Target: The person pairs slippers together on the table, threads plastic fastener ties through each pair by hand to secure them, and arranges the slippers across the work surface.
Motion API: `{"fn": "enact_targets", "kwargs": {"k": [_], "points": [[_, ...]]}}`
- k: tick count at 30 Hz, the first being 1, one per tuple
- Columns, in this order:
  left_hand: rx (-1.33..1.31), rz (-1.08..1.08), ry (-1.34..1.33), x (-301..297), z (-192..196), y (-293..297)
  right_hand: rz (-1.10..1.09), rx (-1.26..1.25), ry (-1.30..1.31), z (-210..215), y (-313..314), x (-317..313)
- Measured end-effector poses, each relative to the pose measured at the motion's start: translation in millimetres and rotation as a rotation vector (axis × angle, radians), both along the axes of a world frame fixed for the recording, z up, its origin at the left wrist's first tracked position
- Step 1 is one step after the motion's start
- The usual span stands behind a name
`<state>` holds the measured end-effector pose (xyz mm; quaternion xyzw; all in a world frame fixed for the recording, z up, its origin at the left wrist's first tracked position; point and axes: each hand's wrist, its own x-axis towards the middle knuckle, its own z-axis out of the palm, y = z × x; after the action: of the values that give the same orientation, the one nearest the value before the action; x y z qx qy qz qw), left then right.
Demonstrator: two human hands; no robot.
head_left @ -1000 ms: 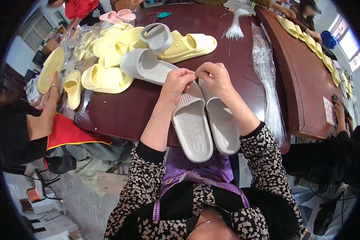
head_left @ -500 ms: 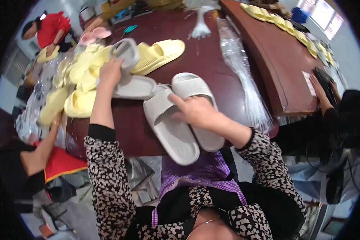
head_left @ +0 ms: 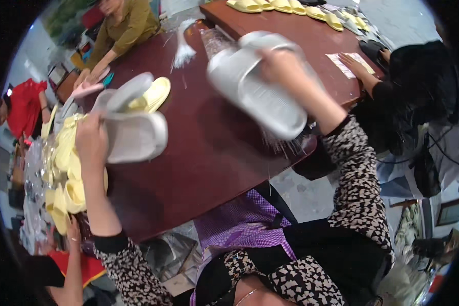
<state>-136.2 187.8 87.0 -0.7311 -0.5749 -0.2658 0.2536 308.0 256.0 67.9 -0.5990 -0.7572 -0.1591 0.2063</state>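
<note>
Swung up off the brown table (head_left: 204, 148) since half a second ago, grey slipper pair (head_left: 262, 84) gripped sole-up in right hand (head_left: 280, 64), seemingly for stacking together, left hand (head_left: 91, 140) closed on another grey slipper (head_left: 135, 135) beside yellow slippers (head_left: 66, 168).

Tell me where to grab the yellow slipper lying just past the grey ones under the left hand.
Take the yellow slipper by its far, uncovered end, coming from the table's open middle on its right. The left hand and the grey slippers cover its near part, and the yellow pile crowds the left.
</note>
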Motion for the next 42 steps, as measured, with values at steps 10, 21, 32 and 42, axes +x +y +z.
{"fn": "enact_targets", "kwargs": {"k": [10, 21, 32, 42], "points": [[0.364, -0.272, -0.252, 176.8, 44.2, 51.7, 0.426, -0.056, 0.496, 56.5, -34.7, 8.1], [0.490, -0.769, -0.372, 289.6, -5.4, 19.3, 0.480, 0.217, 0.155, -36.5, 11.2, 49.6], [0.533, -0.772, -0.102, 379.9, -23.7, 77.8, -0.013, 0.478, -0.041, 2.4, 55.3, 187.8], [0.361, -0.363, -0.214, 196.9, -73.4, 124.9, 0.223, 0.244, 0.332, -16.4, -3.0, 142.1]]}}
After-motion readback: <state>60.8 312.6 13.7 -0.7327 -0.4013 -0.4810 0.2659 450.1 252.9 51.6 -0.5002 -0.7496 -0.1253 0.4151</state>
